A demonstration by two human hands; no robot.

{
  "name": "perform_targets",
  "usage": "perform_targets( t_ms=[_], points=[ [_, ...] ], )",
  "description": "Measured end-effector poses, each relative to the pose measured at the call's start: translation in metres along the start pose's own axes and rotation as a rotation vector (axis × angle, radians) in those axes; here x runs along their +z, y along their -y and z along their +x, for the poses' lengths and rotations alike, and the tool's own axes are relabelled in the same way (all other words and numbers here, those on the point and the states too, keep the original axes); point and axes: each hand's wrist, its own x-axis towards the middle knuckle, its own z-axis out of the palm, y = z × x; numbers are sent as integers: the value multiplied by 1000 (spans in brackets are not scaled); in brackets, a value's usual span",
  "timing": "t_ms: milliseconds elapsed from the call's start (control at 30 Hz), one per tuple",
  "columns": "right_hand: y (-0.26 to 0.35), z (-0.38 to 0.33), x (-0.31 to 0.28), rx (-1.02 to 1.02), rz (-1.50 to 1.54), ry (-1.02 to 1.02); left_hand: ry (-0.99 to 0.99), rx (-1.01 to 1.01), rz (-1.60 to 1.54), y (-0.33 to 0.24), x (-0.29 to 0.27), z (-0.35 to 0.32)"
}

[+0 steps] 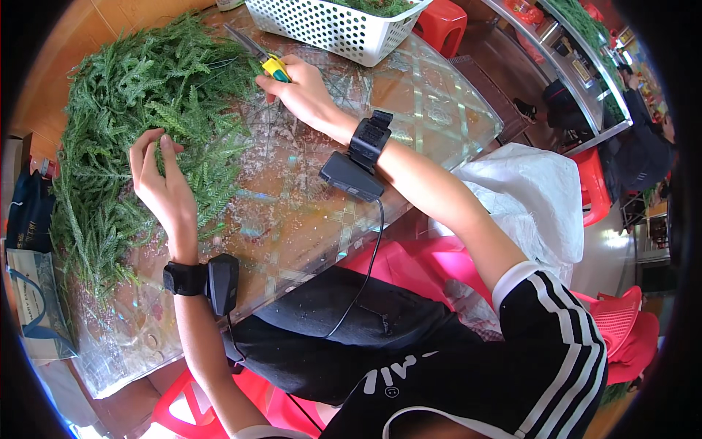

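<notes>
"Gripping what, that right hand [303, 89]?"

"Closed round a yellow-and-green-handled cutting tool with grey metal blades [276, 69]. Blades point up and left, by the far right edge of the big heap of feathery green pine-like sprigs [139, 102]."

"Left hand [161, 175]?"

"Over the heap, fingers loosely curled, thumb close to them. Can't tell if it pinches a sprig; call it unclear."

"Heap's on what?"

"Left part of the table under a clear, patterned plastic cover [292, 227]. Pale flecks scattered beside it. White perforated plastic basket [371, 47] at the far edge, more greenery inside."

"Handling notes, quick."

"Sprigs look light and springy, probably stiffer along the stem, soft at the needle tips. They likely snag on each other, so best taken one at a time by the bare stem end. Squeezing the needles probably sheds bits. Not slippery, by the look."

"And the tool?"

"Rigid, fairly light, best held by the handles, as the right hand has it. Blades look sharp; the left hand is well apart from them."
</notes>
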Motion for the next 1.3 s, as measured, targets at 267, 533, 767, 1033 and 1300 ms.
perform_targets(
  t_ms=[267,533,767,1033,1300],
  points=[
    [1,0,-3,15,13,4,30,-29,-30,-2,3,-2],
    [1,2,-4,71,58,-22,80,19,-24,0,5,-4],
    [-4,3,-6,-85,-166,-27,42,-80,-50,-2,2,-1],
    [-4,4,-6,-79,-137,-68,91,7,-1,1,6,-5],
    [-4,3,-5,-42,-125,-80,96,-23,-2,6,6,-4]
  ],
)
